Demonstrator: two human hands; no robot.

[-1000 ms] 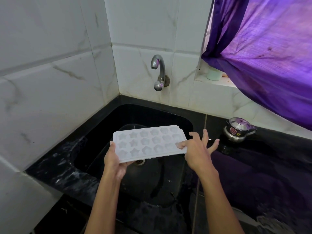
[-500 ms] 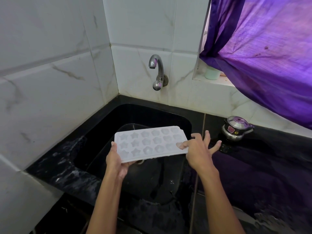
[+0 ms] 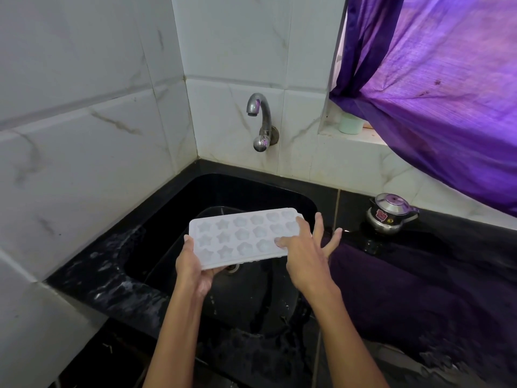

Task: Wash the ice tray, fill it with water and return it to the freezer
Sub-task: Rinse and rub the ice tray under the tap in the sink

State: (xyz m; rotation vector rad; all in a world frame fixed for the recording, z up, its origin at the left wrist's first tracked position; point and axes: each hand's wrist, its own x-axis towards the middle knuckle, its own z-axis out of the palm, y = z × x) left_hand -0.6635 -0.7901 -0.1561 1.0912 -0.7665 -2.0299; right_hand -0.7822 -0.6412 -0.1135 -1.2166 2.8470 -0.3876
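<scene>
I have one white ice tray [image 3: 240, 238] in view, held over the black sink [image 3: 302, 203], below and in front of the wall tap [image 3: 261, 121]. I count three rows of moulded cavities on it: star shapes toward my left end, rounder flower-like shapes toward the right. I can make out five or six per row, but my right hand hides the near right corner, so I cannot give a sure total. I cannot tell whether any water sits in the cavities.

My left hand [image 3: 193, 268] is clasped on the tray's near left corner, thumb lying along the left edge on top, fingers curled underneath. My right hand [image 3: 306, 257] is not gripping: the fingers are spread, the index fingertip pressing into a cavity near the tray's right end, with the other fingers lifted and fanned above the right edge.

No water runs from the tap's one curved spout, and I see one round knob below it. One drain [image 3: 233, 268] shows at the sink bottom, just under the tray's near edge. On the black countertop [image 3: 92, 278] to the right stands one small steel kettle [image 3: 390, 215], well apart from the tray. One pale green cup [image 3: 351, 123] sits on the window ledge [image 3: 352, 137], partly behind one purple curtain [image 3: 447, 88]. A dark purple cloth [image 3: 405, 298] lies on the counter beside my right wrist.
</scene>
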